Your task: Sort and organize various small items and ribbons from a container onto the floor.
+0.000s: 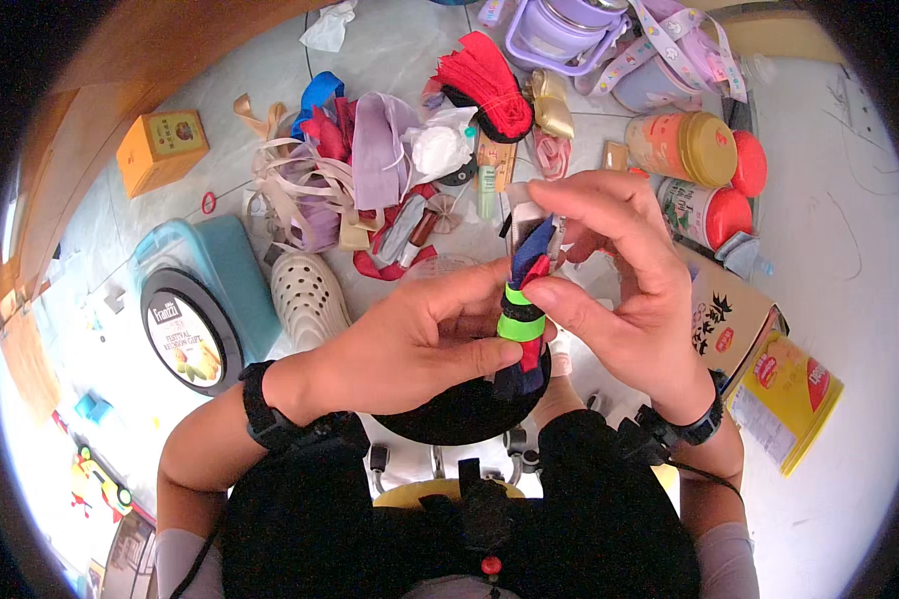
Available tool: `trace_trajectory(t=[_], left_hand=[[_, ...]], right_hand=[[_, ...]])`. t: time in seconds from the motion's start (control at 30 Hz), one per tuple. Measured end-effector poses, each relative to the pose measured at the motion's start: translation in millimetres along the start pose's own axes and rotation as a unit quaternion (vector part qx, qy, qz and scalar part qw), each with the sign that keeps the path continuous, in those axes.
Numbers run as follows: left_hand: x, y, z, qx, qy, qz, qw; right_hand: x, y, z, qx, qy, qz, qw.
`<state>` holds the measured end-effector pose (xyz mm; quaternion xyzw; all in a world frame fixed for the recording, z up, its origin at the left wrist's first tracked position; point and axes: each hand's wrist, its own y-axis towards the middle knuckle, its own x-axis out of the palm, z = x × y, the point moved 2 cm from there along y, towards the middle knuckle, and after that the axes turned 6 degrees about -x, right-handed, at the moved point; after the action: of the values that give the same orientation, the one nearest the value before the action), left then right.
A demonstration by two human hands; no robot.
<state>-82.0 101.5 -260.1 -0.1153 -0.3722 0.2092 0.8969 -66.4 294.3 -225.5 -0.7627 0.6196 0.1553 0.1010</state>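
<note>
In front of me, a small bundle of navy and red ribbon point(533, 254) stands nearly upright, wrapped by bright green bands point(521, 327) with black between them. My left hand point(449, 322) grips its lower part, thumb across the front below the green band. The thumb of my right hand point(629, 277) presses the bundle's upper side. Its raised fingers hold a thin, shiny, clear-looking strip point(524, 206) behind the ribbon tips; the strip's exact kind is hard to tell. Below both hands sits a round black surface point(457, 408), partly hidden by my left hand.
Beyond my hands lie cream and lilac ribbons point(300, 172), a red fabric roll point(487, 82) and a gold ribbon bundle point(552, 105). A blue tub point(232, 262) stands left, with an orange box point(165, 146) farther off. Jars point(670, 150) and a yellow container point(786, 400) are right.
</note>
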Motion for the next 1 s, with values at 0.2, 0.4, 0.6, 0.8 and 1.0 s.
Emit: trace_trajectory(t=[0.2,0.4,0.6,0.8,1.0], left_hand=[[0,0,2,-0.007,-0.006,0.000,1.000],[2,0,2,0.004,-0.018,-0.002,1.000],[-5,-1,3,-0.015,-0.010,0.024,1.000],[-4,-4,1,-0.029,-0.012,0.034,0.999],[-4,-3,-1,-0.018,0.023,0.041,0.999]], right_hand=[[3,-3,-2,-0.038,-0.056,0.040,0.997],[3,-3,-3,-0.104,-0.084,0.092,0.987],[8,-5,-9,-0.085,-0.023,0.065,0.994],[8,-5,-5,-0.114,0.009,0.043,0.993],[9,-3,-7,0.046,0.166,0.107,0.979]])
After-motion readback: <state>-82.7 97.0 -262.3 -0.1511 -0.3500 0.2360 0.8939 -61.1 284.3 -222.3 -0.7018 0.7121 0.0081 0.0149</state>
